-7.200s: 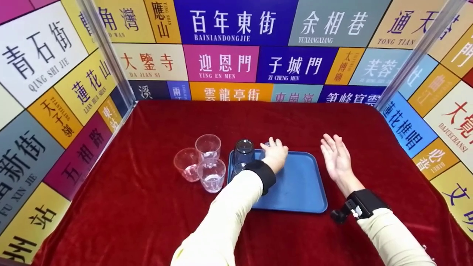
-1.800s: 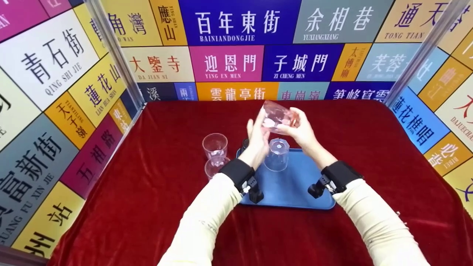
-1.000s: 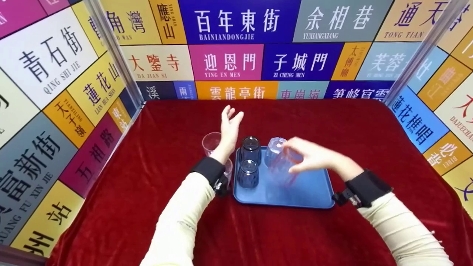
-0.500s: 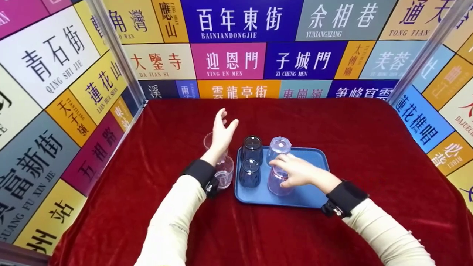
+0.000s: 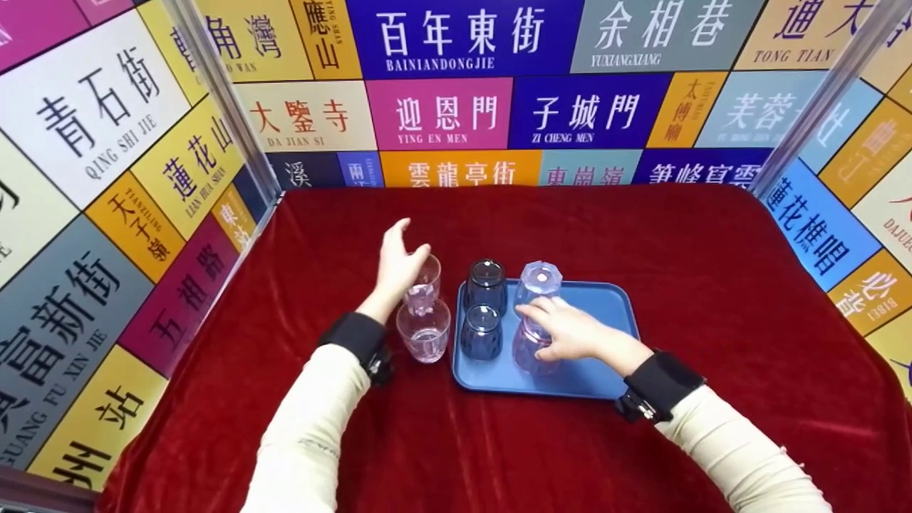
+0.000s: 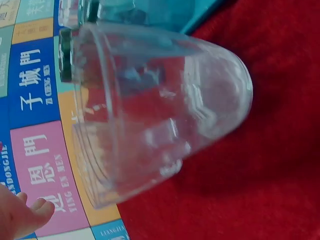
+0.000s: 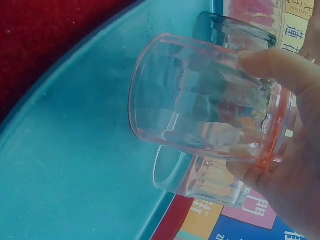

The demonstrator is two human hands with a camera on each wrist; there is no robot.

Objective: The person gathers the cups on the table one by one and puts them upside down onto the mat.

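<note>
My right hand point(image 5: 573, 331) grips a pinkish clear glass point(image 7: 200, 100) by its base, thumb and fingers around it. The glass stands upside down on the blue tray point(image 5: 598, 377), in front of an upturned clear glass point(image 5: 539, 278). My left hand point(image 5: 399, 267) is at the left of the tray, fingers spread and relaxed, just beside an upright clear glass point(image 5: 425, 285); contact cannot be made out. A second upright clear glass point(image 5: 425, 335) stands nearer to me, and only fingertips of the left hand point(image 6: 30, 215) show in the left wrist view.
Two dark glasses, a back one point(image 5: 486, 285) and a front one point(image 5: 482, 335), stand upside down along the tray's left side. Red cloth point(image 5: 442, 442) covers the table. Printed sign panels point(image 5: 442, 114) enclose the back and sides.
The pink glass left the cluster on the left, was held upturned in both hands, then lowered by the right hand onto the tray. My left hand let go and moved left towards the upright glasses.
</note>
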